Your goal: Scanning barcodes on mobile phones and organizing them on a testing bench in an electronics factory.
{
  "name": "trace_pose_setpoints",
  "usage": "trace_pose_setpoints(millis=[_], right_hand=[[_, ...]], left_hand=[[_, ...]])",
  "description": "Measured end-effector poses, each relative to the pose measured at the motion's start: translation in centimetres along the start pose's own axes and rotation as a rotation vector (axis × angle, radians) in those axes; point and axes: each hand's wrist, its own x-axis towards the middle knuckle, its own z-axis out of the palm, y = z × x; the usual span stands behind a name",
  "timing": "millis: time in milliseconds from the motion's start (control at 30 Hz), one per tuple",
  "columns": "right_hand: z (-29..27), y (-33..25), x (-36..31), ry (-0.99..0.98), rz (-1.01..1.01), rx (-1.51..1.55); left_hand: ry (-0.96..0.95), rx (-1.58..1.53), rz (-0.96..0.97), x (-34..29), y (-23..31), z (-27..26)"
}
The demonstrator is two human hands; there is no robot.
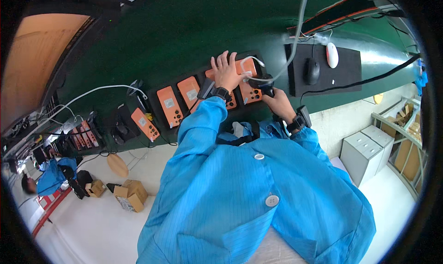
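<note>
My left hand (226, 73) lies with fingers spread over an orange phone (246, 66), which sits across the top of a row of similar phones. My right hand (279, 105) is closed round the handle of a black handheld scanner (263, 83), whose head is beside that phone's right end. Below, another orange phone (251, 94) shows its round camera lenses. To the left, an orange phone (170, 108) with a white label lies on a dark mat, with a labelled phone (188, 88) beside it, partly behind my left arm. A white cable (251, 59) loops over the crosswise phone.
A black mouse (312, 71) and a white mouse (332, 55) rest on a dark mat (348, 75) at right. Farther left are a separate orange phone (145, 124) and several stacked phones (84, 135). Cables cross the green table (166, 47). Cardboard boxes (131, 195) stand on the floor.
</note>
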Motion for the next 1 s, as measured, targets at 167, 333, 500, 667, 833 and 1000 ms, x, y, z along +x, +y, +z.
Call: trace_pose_setpoints(millis=[167, 333, 500, 667, 833, 1000], right_hand=[[0.2, -0.2, 1.0, -0.055, 0.067, 0.06], [-3.3, 0.1, 2.3, 0.045, 0.078, 0.228], [-4.8, 0.4, 7.6, 0.221, -0.08, 0.07], [-4.8, 1.1, 11.9, 0.314, -0.075, -0.211], [-4.6, -2.2, 11.3, 0.676, -0.585, -0.484], [-1.2, -5.8, 14.9, 0.357, -0.635, -0.395]], left_hand=[[0.046, 0.03, -0.01, -0.6, 0.3, 0.2], [0.08, 0.04, -0.054, -1.7, 1.0, -0.1], [0.091, 0.112, 0.11, -3.1, 2.2, 0.1], [0.204, 0.171, 0.021, -2.6, 3.2, -0.3], [0.172, 0.089, -0.108, -2.0, 3.6, 0.4], [0.094, 0.115, -0.04, -2.2, 4.2, -0.2]])
